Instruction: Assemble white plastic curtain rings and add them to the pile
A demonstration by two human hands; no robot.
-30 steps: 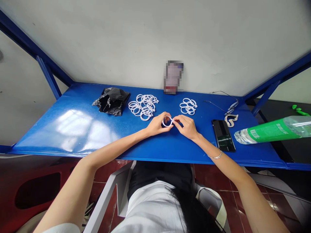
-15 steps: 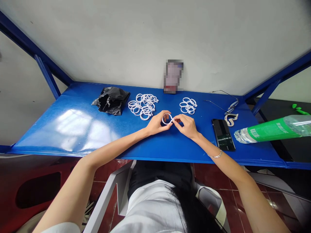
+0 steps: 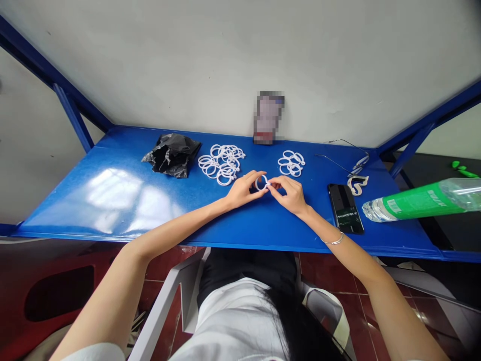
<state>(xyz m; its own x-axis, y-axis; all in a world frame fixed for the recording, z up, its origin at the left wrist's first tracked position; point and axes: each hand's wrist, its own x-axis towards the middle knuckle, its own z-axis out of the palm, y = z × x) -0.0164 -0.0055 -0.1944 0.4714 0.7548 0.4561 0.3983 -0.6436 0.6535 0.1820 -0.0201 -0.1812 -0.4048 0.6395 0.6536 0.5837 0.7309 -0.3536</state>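
Note:
Between both hands, just above the blue tabletop, is a white plastic curtain ring (image 3: 256, 184) with a small eyelet on its right side. My left hand (image 3: 240, 191) is closed around the ring, thumb below and fingers above. The thumb and fingertips of my right hand (image 3: 290, 194) pinch the ring at its eyelet; the fingertips partly hide that spot. Behind my left hand lies a larger heap of white curtain rings (image 3: 224, 165). A smaller group of the same rings (image 3: 290, 164) lies beyond my right hand.
On the blue table (image 3: 225, 225) a crumpled black plastic bag (image 3: 173, 154) lies left. To the right are a dark phone (image 3: 344, 208), eyeglasses (image 3: 358, 165), a pale curved piece (image 3: 357, 185) and a tilted green-labelled bottle (image 3: 417, 201). A blurred upright object (image 3: 267, 120) leans against the wall.
The ring has turned in my fingers and appears narrower, shifted slightly right. Both hands stay in nearly the same place, and the ring heaps look unchanged.

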